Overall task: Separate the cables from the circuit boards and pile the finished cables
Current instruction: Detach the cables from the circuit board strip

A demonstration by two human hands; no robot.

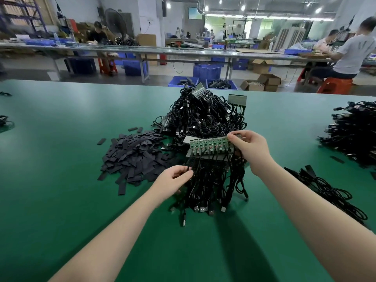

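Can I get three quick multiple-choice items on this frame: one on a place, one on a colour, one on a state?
1. Where does the heap of flat black strips lie, relative to the big cable tangle?
A. to its left, nearer the person
B. directly behind it
C. on top of it

2. What colour is the table?
A. grey
B. green
C. blue

3. What is the left hand doing?
A. lying flat on the table
B. pinching a black cable that hangs from the circuit board
C. holding a strip

Answers: 1 A, the strips spread across the table left of the tangle; 2 B, the whole surface is green; 3 B, finger and thumb close on the cable while the right hand grips the board's right end.
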